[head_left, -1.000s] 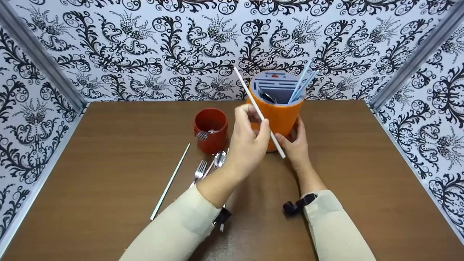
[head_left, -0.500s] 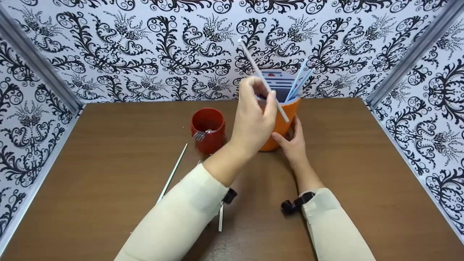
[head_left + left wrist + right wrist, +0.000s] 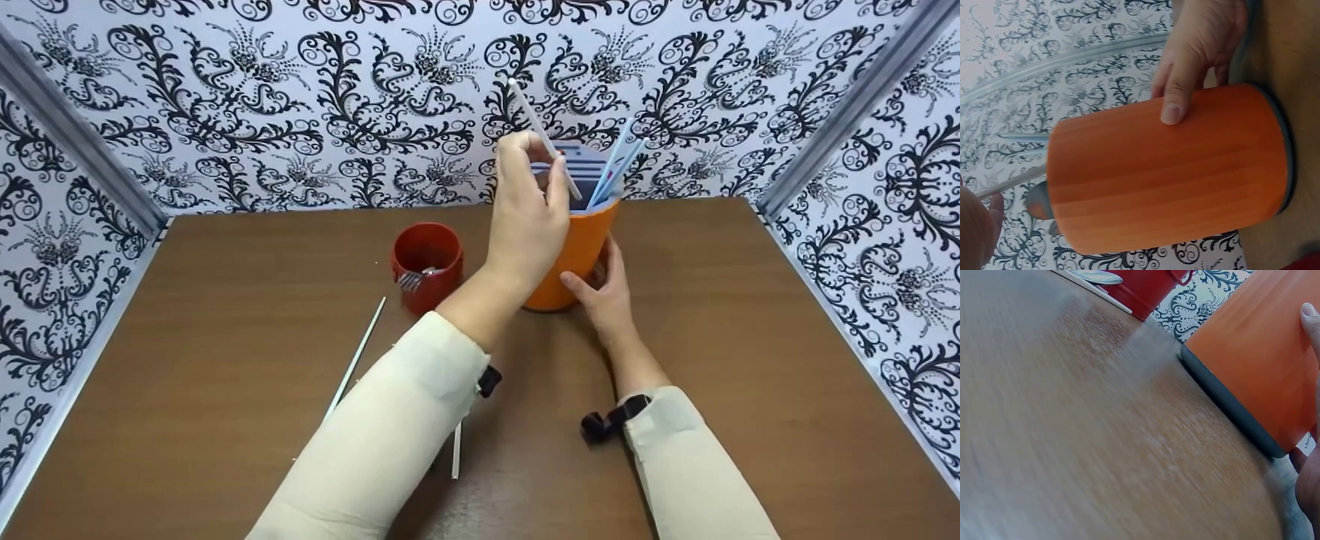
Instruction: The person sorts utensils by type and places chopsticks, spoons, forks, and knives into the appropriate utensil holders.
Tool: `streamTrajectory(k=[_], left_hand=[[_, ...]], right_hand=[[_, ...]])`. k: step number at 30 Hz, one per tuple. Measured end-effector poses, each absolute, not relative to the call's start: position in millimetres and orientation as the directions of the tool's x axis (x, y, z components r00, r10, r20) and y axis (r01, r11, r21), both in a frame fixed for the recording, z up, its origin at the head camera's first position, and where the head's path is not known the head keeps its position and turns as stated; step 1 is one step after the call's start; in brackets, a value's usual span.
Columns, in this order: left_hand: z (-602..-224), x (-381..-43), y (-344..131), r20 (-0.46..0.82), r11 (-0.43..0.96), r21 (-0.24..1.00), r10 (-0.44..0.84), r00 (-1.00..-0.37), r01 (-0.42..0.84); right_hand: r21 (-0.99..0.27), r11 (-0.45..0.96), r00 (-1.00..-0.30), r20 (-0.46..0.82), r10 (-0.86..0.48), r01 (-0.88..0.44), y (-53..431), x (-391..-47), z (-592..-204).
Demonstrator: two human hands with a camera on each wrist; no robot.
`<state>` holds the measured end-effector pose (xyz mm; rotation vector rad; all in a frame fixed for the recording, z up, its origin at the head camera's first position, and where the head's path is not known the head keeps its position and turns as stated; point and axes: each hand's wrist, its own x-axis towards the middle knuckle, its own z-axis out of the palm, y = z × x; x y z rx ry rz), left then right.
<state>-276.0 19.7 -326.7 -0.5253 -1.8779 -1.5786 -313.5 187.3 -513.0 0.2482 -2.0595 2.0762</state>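
My left hand (image 3: 529, 202) pinches a white chopstick (image 3: 531, 112) between thumb and fingers. The chopstick is tilted, its lower end at the opening of the orange utensil holder (image 3: 581, 251). In the left wrist view the chopstick (image 3: 1013, 183) passes behind the holder's rim, so its tip is hidden. My right hand (image 3: 609, 300) grips the holder low on its right side, thumb in front; the fingers behind are partly hidden. Light-blue chopsticks (image 3: 619, 169) lean out of the holder's right part. The rounded end of a spoon (image 3: 1040, 201) shows past the rim.
A red cup (image 3: 427, 262) with a fork (image 3: 410, 280) hanging at its rim stands left of the holder. One pale chopstick (image 3: 358, 352) lies on the table (image 3: 225, 322). A spoon (image 3: 1098, 277) lies near the cup. My left sleeve covers other cutlery. A patterned wall rises behind.
My left hand has risen and moved right with the white chopstick, bringing its lower end from in front of the holder to the opening. My right hand stays on the holder.
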Motion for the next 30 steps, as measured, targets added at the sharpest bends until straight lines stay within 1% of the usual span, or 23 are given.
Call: streamTrajectory(k=[3, 6, 10, 13, 20, 27, 30], left_hand=[[-329.1, -282.0, 22.2, 0.658, 0.254, 0.737, -0.061, -0.750, 0.626], [-330.4, -286.8, 24.4, 0.659, 0.349, 0.710, -0.025, -0.752, 0.611], [-330.2, -291.7, 28.0, 0.660, 0.417, 0.670, 0.044, -0.750, 0.614], [-328.7, -295.3, 31.2, 0.631, 0.446, 0.663, 0.101, -0.769, 0.602], [-321.1, -300.4, 38.2, 0.548, 0.586, 0.588, 0.217, -0.808, 0.557], [-313.0, -306.2, 42.7, 0.451, 0.634, 0.579, 0.274, -0.849, 0.513], [-312.4, -308.9, 44.1, 0.425, 0.649, 0.574, 0.285, -0.859, 0.499]], right_hand=[[-0.962, 0.003, -0.962, 0.272, 0.033, -0.272, 188.7, -315.9, -517.6], [-0.959, 0.006, -0.958, 0.285, 0.033, -0.285, 189.6, -316.6, -519.2], [-0.956, 0.003, -0.956, 0.292, 0.031, -0.292, 190.2, -316.5, -519.1], [-0.957, -0.011, -0.957, 0.288, 0.035, -0.289, 189.6, -317.2, -519.2], [-0.958, -0.038, -0.958, 0.283, 0.033, -0.284, 187.5, -315.8, -516.3], [-0.969, -0.018, -0.969, 0.247, 0.022, -0.248, 183.0, -300.4, -495.8], [-0.972, 0.005, -0.972, 0.235, 0.026, -0.235, 185.3, -304.0, -500.7]])
